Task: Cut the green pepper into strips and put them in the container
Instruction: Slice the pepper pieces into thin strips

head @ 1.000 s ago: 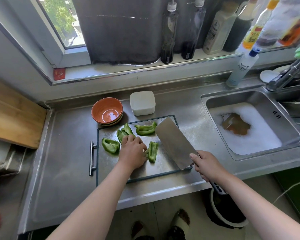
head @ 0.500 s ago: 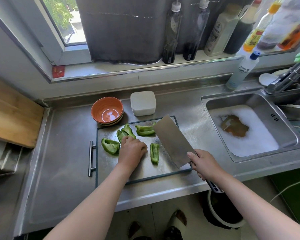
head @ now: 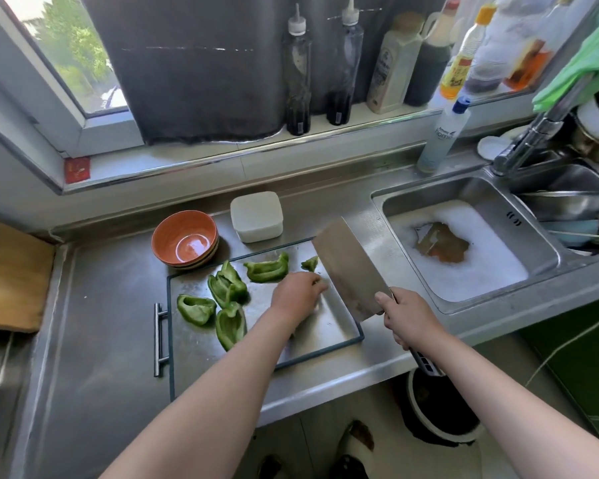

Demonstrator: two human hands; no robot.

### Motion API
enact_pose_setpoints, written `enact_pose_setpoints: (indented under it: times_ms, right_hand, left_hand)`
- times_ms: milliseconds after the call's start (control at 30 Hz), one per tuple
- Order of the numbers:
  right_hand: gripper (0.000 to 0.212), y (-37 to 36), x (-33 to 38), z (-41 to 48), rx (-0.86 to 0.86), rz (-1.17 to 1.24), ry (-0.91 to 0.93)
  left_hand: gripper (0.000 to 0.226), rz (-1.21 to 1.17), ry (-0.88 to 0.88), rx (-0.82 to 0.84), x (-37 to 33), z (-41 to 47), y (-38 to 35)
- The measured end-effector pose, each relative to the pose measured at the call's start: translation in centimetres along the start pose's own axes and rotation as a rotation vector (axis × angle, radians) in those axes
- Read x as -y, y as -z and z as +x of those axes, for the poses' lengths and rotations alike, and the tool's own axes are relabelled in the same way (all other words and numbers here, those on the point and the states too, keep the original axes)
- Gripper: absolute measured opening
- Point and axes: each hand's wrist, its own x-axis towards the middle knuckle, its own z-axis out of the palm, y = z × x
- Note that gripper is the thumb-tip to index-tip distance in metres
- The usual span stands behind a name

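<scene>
Several green pepper pieces lie on the steel cutting board (head: 325, 352): one at the left (head: 196, 309), a pair (head: 227, 285), a half (head: 230, 326), a long piece (head: 267, 269) and a small bit (head: 310, 263) by the blade. My left hand (head: 296, 295) rests on the board with its fingers curled over a pepper strip, which is mostly hidden. Just to its right, my right hand (head: 408, 319) grips the handle of a cleaver (head: 350, 267), whose blade is tilted next to my left fingertips. The white container (head: 256, 216) stands behind the board.
An orange bowl (head: 184, 240) sits behind the board's left corner. A sink (head: 540, 243) with foamy water lies to the right, a dish-soap bottle (head: 443, 136) and faucet (head: 533, 140) behind it. A wooden board (head: 11, 274) lies at far left. Bottles line the windowsill.
My left hand has moved right, off a pepper half that now lies uncovered, and onto the strip beside the blade. The cleaver stays close to that hand.
</scene>
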Motion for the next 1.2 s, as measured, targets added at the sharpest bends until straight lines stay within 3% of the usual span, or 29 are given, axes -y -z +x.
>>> enact_pose_setpoints:
  times_ms: [167, 300, 400, 500, 633, 733, 900, 1200]
  right_hand:
    - [0.034, 0.3, -1.0, 0.2, 0.012, -0.004, -0.004]
    - [0.033, -0.4, -0.8, 0.2, 0.038, -0.005, 0.000]
    - [0.033, -1.1, -0.3, -0.1, 0.070, -0.023, 0.006]
    - [0.035, -2.0, 0.1, -0.5, 0.103, -0.055, 0.020]
    - [0.036, -3.4, 0.3, -1.2, 0.131, -0.082, 0.028]
    - [0.036, -4.2, -0.1, -1.8, 0.124, -0.128, 0.045]
    - [0.033, -4.9, -0.8, -2.3, 0.094, -0.213, 0.047]
    - [0.034, -5.3, -0.6, -3.5, 0.055, -0.313, 0.022]
  left_hand:
    - [0.036, 0.079, 0.020, -0.039, 2.0, 0.1, 0.6]
    - [0.059, 0.178, -0.051, 0.142, 5.2, -1.7, 1.2]
    - [0.052, 0.196, -0.093, 0.184, 6.3, -3.2, 1.0]
    - [0.039, 0.154, -0.031, 0.076, 6.9, -4.4, 0.2]
    - [0.023, -0.139, 0.191, -0.173, 7.2, -5.7, -0.7]
    - [0.018, -0.220, 0.258, -0.305, 7.0, -6.7, -1.5]
    - [0.013, -0.253, 0.194, -0.299, 6.7, -7.9, -2.4]
    - [0.008, -0.272, 0.245, -0.323, 5.8, -7.8, -1.8]
